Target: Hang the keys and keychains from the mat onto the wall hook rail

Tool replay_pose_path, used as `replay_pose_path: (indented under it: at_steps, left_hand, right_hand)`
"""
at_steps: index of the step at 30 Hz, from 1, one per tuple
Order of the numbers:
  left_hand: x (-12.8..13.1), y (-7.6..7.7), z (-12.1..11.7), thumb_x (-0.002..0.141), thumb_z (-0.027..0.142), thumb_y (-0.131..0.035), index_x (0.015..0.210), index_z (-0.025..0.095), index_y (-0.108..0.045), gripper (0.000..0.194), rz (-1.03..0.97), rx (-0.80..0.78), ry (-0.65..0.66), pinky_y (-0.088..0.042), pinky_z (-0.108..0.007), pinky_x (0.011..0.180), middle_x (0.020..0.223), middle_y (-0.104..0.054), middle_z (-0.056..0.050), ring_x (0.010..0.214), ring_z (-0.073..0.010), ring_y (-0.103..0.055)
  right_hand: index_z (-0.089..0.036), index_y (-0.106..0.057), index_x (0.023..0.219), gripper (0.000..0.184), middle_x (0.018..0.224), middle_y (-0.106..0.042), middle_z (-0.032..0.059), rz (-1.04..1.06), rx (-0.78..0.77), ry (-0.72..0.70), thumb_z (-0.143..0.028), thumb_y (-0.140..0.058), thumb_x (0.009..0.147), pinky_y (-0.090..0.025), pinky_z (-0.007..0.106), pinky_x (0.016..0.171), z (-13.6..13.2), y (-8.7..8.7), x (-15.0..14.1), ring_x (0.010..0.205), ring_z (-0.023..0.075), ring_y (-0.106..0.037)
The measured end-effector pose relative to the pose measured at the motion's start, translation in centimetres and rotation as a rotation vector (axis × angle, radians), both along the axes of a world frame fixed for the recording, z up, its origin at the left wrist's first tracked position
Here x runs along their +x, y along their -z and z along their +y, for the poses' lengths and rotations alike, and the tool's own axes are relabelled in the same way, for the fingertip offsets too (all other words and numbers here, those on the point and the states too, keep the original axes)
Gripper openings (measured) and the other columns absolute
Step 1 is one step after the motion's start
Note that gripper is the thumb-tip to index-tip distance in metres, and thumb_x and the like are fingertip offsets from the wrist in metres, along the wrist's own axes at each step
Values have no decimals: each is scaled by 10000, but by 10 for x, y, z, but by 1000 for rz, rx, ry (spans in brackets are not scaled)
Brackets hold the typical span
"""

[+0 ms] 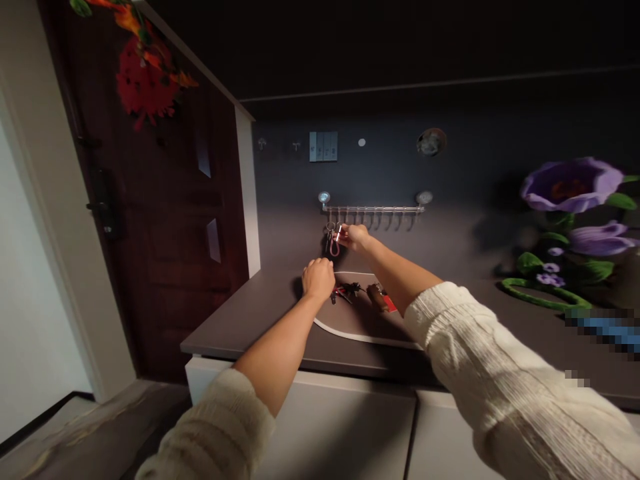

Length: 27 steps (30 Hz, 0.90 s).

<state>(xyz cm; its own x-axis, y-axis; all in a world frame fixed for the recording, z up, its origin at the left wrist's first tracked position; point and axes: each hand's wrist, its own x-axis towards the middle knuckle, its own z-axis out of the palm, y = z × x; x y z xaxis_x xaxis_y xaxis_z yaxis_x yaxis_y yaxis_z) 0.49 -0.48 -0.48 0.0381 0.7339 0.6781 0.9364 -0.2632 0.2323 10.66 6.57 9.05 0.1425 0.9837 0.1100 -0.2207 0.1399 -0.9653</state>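
My right hand [356,237] is raised to the hook rail [375,209], its fingers pinched on a bunch of keys with a pink loop strap [335,247]. The keys hang just below the rail's left end, near a metal ring. Lower and to the left, my left hand [319,277] is curled closed over the left rim of a tray-like mat [370,339]; its fingertips are hidden. On that mat lie dark keys with a red part [345,292], a brown key case [377,298] and a red tag [389,304], partly behind my right forearm.
The dark countertop [220,327] ends at a front edge above white cabinet doors [350,417]. Purple knitted flowers [573,187] stand at the right. A dark red door [170,267] is at the left, and an overhead cabinet [400,47] hangs above the switch panel [323,147].
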Motion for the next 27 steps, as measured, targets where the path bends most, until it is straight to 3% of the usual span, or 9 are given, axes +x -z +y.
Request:
replay_pose_path:
  at_steps: [15, 21, 27]
  left_hand:
    - [0, 1, 1, 889, 281, -261, 848, 170, -580, 340, 17, 1, 20, -385, -282, 780, 917, -618, -76, 895, -173, -537]
    - [0, 1, 0, 880, 277, -304, 853, 182, -589, 301, 34, -14, 122, -380, -277, 809, 916, -627, -59, 896, -163, -540]
    - [1, 3, 1, 878, 289, -320, 855, 188, -598, 297, 38, -12, 194, -376, -273, 813, 918, -633, -50, 902, -156, -536]
  right_hand:
    - [-131, -508, 646, 147, 539, -559, 2, -121, 53, -1, -47, -424, 733, -452, 212, 572, 10, 14, 6, 476, 63, -510]
    - [-147, -498, 643, 131, 546, -531, -14, -215, 58, 76, -46, -433, 697, -420, 212, 553, 1, 17, 14, 481, 66, -491]
    - [-140, -476, 562, 131, 475, -454, -42, -401, 179, 65, -55, -490, 662, -331, 173, 484, -16, 26, 26, 446, 48, -378]
